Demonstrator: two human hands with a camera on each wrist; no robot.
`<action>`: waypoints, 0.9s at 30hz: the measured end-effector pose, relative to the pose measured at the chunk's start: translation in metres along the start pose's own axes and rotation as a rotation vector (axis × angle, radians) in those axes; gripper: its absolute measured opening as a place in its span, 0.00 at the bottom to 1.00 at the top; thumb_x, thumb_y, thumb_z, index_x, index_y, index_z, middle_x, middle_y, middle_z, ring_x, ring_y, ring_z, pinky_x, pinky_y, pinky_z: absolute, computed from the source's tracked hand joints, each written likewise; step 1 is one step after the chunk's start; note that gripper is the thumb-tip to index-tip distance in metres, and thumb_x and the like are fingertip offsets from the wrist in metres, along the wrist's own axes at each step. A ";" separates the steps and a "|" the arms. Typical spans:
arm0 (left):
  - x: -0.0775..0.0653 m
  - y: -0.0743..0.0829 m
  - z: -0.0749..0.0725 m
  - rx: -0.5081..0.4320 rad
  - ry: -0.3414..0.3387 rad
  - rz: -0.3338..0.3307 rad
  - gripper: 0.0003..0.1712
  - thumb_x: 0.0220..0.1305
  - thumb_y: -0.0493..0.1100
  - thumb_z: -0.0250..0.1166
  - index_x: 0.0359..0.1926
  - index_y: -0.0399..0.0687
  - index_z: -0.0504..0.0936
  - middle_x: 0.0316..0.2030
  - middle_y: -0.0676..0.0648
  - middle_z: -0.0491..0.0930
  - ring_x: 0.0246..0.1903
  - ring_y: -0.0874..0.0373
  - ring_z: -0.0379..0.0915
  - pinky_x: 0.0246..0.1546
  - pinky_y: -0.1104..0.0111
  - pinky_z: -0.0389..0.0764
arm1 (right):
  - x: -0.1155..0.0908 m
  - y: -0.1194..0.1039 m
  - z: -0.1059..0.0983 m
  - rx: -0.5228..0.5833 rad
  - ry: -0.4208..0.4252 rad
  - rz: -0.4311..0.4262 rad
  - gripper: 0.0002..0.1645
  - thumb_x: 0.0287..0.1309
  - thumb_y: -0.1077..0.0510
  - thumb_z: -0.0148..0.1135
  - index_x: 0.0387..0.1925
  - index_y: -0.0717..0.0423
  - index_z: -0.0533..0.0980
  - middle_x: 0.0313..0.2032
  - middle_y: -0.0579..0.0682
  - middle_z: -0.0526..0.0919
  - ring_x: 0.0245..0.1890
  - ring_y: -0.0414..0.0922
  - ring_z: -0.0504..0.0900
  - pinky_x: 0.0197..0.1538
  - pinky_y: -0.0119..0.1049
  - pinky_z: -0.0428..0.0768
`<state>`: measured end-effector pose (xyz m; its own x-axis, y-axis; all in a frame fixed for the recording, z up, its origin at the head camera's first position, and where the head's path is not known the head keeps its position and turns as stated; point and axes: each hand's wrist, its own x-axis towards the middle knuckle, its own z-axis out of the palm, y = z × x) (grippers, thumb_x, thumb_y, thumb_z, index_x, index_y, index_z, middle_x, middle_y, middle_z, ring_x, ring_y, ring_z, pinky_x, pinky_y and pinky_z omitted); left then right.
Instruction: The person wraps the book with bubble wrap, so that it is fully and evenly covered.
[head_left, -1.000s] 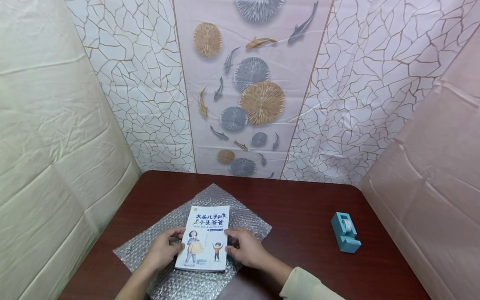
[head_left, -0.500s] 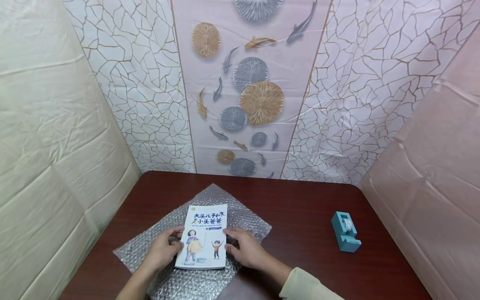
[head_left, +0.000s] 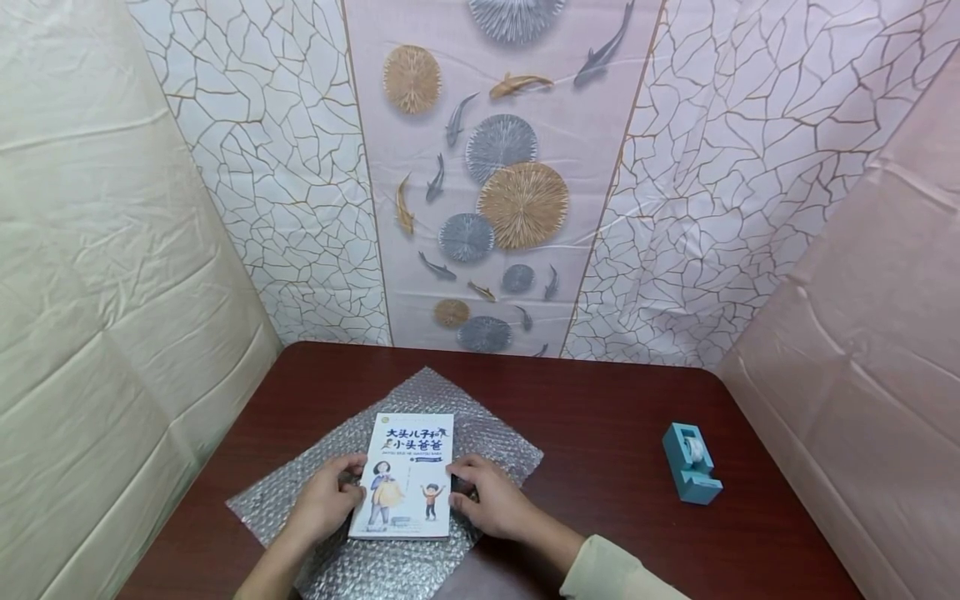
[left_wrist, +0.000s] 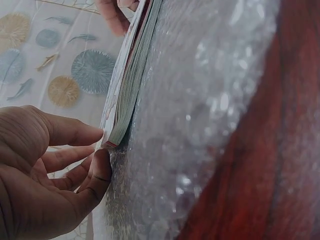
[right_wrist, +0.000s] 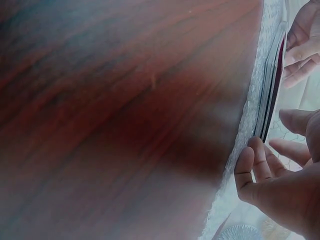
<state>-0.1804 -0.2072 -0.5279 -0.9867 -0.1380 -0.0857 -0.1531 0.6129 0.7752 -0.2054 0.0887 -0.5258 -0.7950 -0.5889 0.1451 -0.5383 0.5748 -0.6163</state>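
A white picture book (head_left: 408,479) lies cover up on a sheet of bubble wrap (head_left: 480,421). Its cover shows blue lettering and two drawn figures. My left hand (head_left: 325,496) holds the book's left edge; in the left wrist view its thumb and fingers meet at a corner of the book (left_wrist: 132,85), with the page edges facing the camera. Over at the right edge, my right hand (head_left: 491,500) holds the book with thumb and fingertips. From the right wrist, its curled fingers (right_wrist: 246,172) touch the near end of the book (right_wrist: 271,80).
A teal tape dispenser (head_left: 690,465) with a roll of tape stands on the right of the dark red table (head_left: 600,433). Patterned cloth (head_left: 480,167) hangs behind the table, and plain cloth closes both sides.
The book has shifted slightly to the left on the bubble wrap, with both hands staying at its edges. The tape dispenser has not moved.
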 end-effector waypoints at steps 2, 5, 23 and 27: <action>0.000 0.000 0.000 0.009 -0.001 -0.004 0.28 0.67 0.31 0.70 0.68 0.36 0.83 0.55 0.39 0.83 0.40 0.56 0.77 0.38 0.69 0.74 | -0.001 -0.004 -0.001 0.009 -0.007 0.013 0.28 0.74 0.55 0.71 0.69 0.63 0.81 0.62 0.56 0.85 0.47 0.44 0.88 0.51 0.40 0.84; 0.001 0.000 0.000 0.018 -0.002 -0.006 0.28 0.67 0.31 0.70 0.68 0.36 0.83 0.55 0.39 0.82 0.40 0.56 0.77 0.37 0.70 0.74 | -0.001 0.008 0.006 -0.016 0.031 -0.067 0.26 0.76 0.53 0.69 0.69 0.62 0.82 0.63 0.55 0.82 0.45 0.40 0.88 0.49 0.39 0.84; 0.003 -0.002 -0.002 0.073 -0.013 0.066 0.31 0.63 0.31 0.72 0.69 0.35 0.83 0.56 0.39 0.83 0.41 0.56 0.76 0.41 0.68 0.73 | -0.002 0.008 0.014 -0.254 -0.010 -0.015 0.31 0.69 0.39 0.75 0.66 0.48 0.85 0.73 0.52 0.80 0.66 0.62 0.77 0.60 0.73 0.78; 0.004 -0.001 -0.002 0.096 -0.021 0.083 0.32 0.64 0.32 0.73 0.69 0.36 0.83 0.58 0.39 0.82 0.39 0.58 0.76 0.39 0.67 0.74 | -0.006 -0.012 0.005 -0.266 -0.047 0.057 0.31 0.67 0.42 0.77 0.68 0.46 0.84 0.76 0.52 0.77 0.72 0.62 0.75 0.65 0.76 0.75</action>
<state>-0.1837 -0.2099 -0.5274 -0.9970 -0.0683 -0.0373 -0.0743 0.6931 0.7170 -0.1927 0.0824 -0.5227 -0.8155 -0.5736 0.0768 -0.5527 0.7327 -0.3970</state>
